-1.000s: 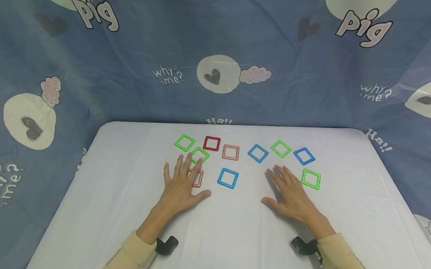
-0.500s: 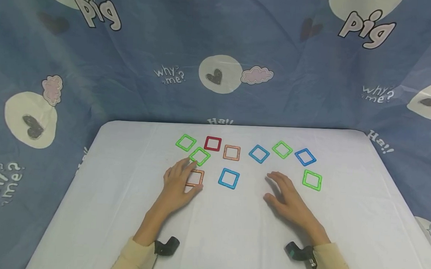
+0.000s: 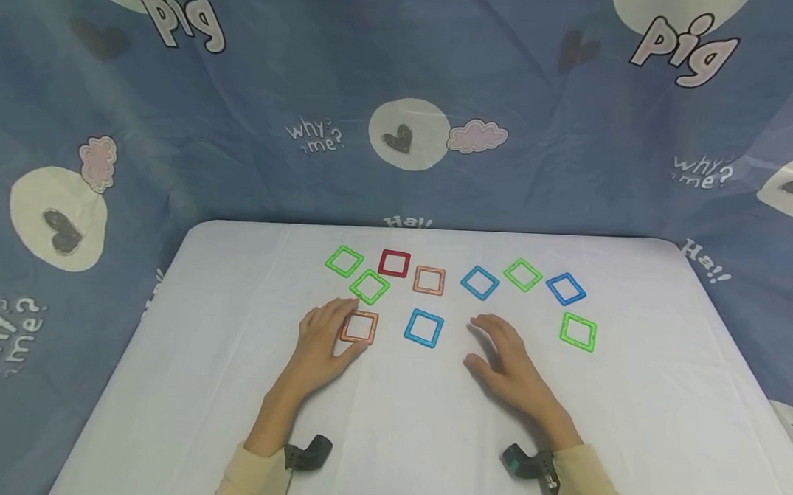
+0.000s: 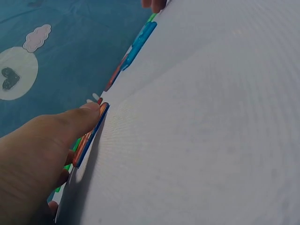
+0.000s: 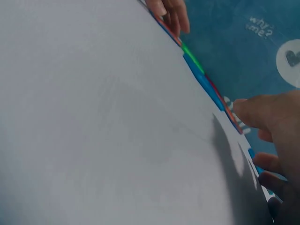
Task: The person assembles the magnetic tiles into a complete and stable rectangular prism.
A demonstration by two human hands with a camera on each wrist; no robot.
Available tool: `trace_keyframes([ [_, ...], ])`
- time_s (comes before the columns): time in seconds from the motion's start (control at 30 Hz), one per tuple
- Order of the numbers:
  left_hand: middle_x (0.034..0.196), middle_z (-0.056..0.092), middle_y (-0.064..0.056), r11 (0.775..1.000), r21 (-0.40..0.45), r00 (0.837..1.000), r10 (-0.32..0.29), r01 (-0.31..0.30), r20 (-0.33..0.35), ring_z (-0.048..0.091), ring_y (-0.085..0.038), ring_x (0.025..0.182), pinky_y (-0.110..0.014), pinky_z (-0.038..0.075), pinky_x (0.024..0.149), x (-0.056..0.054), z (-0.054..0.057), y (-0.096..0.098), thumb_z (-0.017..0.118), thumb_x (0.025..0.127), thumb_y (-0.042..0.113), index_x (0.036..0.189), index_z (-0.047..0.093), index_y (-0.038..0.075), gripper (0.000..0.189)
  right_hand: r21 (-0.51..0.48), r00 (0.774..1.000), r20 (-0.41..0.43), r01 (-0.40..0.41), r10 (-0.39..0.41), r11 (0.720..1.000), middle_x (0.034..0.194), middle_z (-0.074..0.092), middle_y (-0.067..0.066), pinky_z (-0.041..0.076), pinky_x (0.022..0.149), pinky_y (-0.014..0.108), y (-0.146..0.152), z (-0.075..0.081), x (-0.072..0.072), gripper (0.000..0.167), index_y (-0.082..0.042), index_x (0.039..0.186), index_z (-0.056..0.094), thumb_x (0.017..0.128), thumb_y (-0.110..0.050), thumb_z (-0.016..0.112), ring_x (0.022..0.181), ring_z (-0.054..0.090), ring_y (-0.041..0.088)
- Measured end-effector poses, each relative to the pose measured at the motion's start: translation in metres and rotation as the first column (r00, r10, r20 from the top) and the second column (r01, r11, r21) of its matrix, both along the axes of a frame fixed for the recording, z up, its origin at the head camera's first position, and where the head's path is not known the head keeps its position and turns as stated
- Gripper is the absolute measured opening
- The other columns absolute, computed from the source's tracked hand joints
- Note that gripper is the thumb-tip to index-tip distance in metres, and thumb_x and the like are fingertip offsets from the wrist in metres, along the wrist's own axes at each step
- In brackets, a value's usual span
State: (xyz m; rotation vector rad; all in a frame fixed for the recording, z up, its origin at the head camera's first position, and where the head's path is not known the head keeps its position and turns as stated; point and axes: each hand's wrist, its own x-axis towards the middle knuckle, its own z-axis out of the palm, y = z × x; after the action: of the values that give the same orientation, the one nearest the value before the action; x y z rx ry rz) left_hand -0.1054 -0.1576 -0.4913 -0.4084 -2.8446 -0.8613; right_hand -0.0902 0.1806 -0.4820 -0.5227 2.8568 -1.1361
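My left hand [image 3: 319,344] is at an orange square magnetic tile [image 3: 360,326], an open frame lying left of centre. It pinches the tile: the thumb is on the near edge and the fingers on the far left side. In the left wrist view the thumb lies over the end of this orange tile [image 4: 89,138]. My right hand [image 3: 513,374] hovers over the white table [image 3: 428,426] with relaxed fingers and holds nothing. A blue square tile [image 3: 423,328] lies between the hands, nearer the left one.
Behind the hands lie green [image 3: 370,287], red [image 3: 394,264], orange [image 3: 429,280] and blue [image 3: 480,282] tiles. To the right are a dark blue tile [image 3: 566,289] and a green tile [image 3: 578,331]. A patterned blue cloth [image 3: 254,160] hangs beyond the table's far edge.
My left hand has drawn in its spread fingers and closed its thumb and fingers on the orange tile. The right hand has relaxed its fingers and shifted left.
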Motion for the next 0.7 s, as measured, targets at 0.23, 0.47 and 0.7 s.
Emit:
trace_keyframes([
  [0.23, 0.144, 0.043, -0.005, 1.000, -0.017, 1.000, -0.004, 0.004, 0.000, 0.032, -0.026, 0.138, -0.054, 0.015, 0.114, 0.001, -0.001, -0.003, 0.066, 0.085, 0.042, 0.142, 0.040, 0.019, 0.067, -0.010, 0.999, -0.035, -0.034, 0.034, 0.999, 0.150, 0.034, 0.002, 0.022, 0.117, 0.050, -0.014, -0.002, -0.005, 0.059, -0.026, 0.142, 0.038, 0.090, -0.039, 0.061, 0.143, 0.025, 0.025],
  [0.47, 0.142, 0.045, -0.007, 1.000, -0.020, 1.000, -0.002, 0.001, -0.027, 0.034, -0.027, 0.137, -0.055, 0.016, 0.114, 0.001, -0.004, -0.001, 0.068, 0.084, 0.039, 0.140, 0.043, 0.017, 0.065, 0.005, 0.994, -0.084, -0.067, 0.067, 0.998, 0.148, 0.038, 0.004, 0.022, 0.116, 0.051, -0.028, -0.003, -0.012, 0.060, -0.022, 0.141, 0.040, 0.088, -0.035, 0.064, 0.141, 0.029, 0.026],
  [0.7, 0.143, 0.045, -0.006, 1.000, -0.020, 1.000, 0.006, -0.007, -0.012, 0.033, -0.027, 0.138, -0.054, 0.016, 0.115, 0.002, -0.004, -0.001, 0.068, 0.084, 0.039, 0.140, 0.043, 0.018, 0.065, 0.028, 0.990, -0.114, -0.082, 0.085, 0.996, 0.147, 0.039, 0.007, 0.023, 0.114, 0.055, -0.043, -0.004, -0.020, 0.064, -0.020, 0.141, 0.040, 0.085, -0.037, 0.067, 0.139, 0.030, 0.030],
])
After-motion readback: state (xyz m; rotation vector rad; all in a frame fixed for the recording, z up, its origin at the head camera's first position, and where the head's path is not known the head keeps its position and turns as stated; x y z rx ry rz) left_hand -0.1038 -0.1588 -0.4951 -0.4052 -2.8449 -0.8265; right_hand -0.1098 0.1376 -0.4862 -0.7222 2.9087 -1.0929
